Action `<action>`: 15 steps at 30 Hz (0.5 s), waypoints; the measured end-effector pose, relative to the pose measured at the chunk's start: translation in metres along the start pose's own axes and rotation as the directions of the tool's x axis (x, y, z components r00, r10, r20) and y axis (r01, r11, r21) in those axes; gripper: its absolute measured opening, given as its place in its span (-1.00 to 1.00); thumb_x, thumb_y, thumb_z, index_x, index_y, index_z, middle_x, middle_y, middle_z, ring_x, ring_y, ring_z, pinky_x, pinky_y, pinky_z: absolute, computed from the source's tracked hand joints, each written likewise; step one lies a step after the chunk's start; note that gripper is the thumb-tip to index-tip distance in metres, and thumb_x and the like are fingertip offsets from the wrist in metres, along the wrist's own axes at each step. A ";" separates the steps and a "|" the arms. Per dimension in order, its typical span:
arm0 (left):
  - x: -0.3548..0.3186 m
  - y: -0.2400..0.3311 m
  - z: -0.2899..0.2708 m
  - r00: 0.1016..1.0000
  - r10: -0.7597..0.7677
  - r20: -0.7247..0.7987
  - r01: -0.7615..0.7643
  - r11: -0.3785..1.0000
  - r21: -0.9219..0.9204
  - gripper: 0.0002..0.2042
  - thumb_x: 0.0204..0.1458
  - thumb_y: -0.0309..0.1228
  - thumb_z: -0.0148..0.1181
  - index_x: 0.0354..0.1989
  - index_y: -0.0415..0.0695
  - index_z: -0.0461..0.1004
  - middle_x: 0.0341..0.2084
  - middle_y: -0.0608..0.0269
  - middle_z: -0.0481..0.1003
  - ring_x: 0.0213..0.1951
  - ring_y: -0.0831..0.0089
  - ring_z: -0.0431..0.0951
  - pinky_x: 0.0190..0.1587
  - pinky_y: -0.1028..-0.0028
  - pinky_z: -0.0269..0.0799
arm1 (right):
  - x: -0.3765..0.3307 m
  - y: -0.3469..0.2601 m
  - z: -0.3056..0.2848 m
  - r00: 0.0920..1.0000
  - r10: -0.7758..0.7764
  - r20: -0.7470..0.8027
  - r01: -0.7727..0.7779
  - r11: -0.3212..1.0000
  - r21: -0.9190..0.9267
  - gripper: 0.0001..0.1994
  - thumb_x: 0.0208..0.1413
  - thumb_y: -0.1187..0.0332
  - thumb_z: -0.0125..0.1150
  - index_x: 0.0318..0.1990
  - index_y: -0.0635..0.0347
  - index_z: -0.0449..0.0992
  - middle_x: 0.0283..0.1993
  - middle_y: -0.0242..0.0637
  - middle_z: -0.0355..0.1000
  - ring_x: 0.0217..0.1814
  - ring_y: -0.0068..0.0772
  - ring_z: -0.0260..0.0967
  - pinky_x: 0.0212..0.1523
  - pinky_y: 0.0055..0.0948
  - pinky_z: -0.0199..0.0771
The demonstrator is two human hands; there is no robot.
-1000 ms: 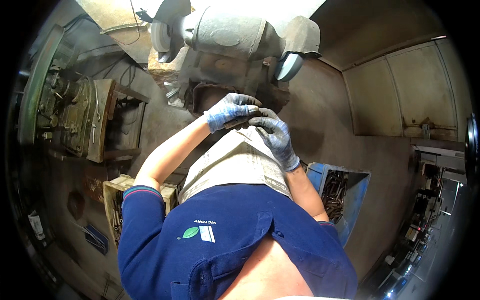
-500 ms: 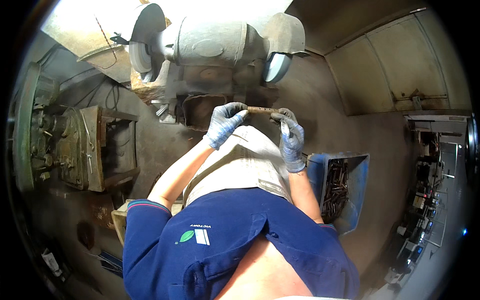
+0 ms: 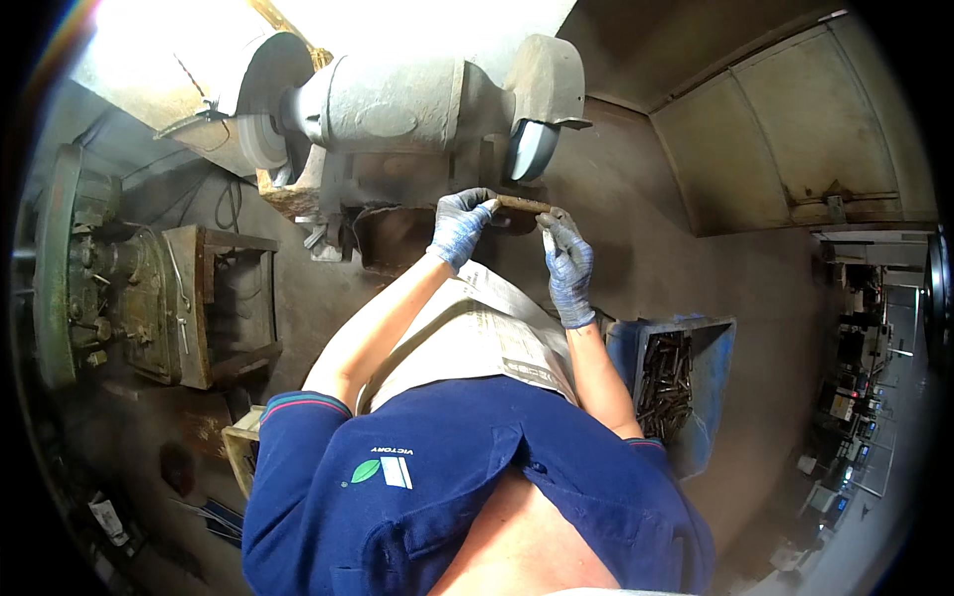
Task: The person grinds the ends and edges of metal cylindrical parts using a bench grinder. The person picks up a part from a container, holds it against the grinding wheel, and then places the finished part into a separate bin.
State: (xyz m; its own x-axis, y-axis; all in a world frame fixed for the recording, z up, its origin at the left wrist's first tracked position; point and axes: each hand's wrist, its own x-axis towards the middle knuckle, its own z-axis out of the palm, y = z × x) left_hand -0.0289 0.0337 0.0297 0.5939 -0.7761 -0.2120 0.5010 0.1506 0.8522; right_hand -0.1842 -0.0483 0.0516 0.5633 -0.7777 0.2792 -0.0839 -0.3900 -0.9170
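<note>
A short brownish metal rod (image 3: pixel 523 204) spans the gap between my two gloved hands. My left hand (image 3: pixel 461 228) pinches its left end between thumb and fingers. At the other end, my right hand (image 3: pixel 566 260) has its fingertips closed on the rod, which slopes slightly down to the right. Both gloves are blue-grey with dark fingers. Just beyond the rod stands a bench grinder (image 3: pixel 393 104). Its right grinding wheel (image 3: pixel 534 151) is close above the rod, apart from it as far as I can see. The left grinding wheel (image 3: pixel 262 142) sits farther off.
To my right a blue crate (image 3: pixel 712 397) holds many dark metal rods (image 3: pixel 664 382). A green machine (image 3: pixel 129 293) with a box-shaped metal frame (image 3: pixel 231 308) stands at the left. A light-coloured container (image 3: pixel 241 447) is by my left elbow. A pale apron (image 3: pixel 457 343) covers my lap.
Both hands have moved forward with the rod, closer to the grinder's right wheel. The rod has gone from nearly level to sloping down rightward. The view has shifted slightly.
</note>
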 end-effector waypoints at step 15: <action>0.038 -0.030 0.038 0.978 -0.108 -0.180 0.092 0.991 -0.096 -0.94 0.04 -0.59 0.11 -0.34 -0.31 0.49 -0.49 0.18 0.52 -0.50 0.45 0.54 -0.41 0.53 0.50 | 0.037 0.042 -0.018 0.995 0.094 -0.038 -0.089 0.989 0.118 -0.85 0.04 0.49 0.19 -0.24 0.33 0.56 -0.18 -0.19 0.52 -0.06 -0.45 0.40 0.04 -0.46 0.31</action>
State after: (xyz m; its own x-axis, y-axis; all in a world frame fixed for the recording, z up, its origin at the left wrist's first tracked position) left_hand -0.0457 -0.0236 0.0139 0.6399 -0.6647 -0.3856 0.6115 0.1367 0.7793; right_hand -0.1820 -0.1025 0.0283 0.5215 -0.8289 0.2025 -0.0363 -0.2587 -0.9653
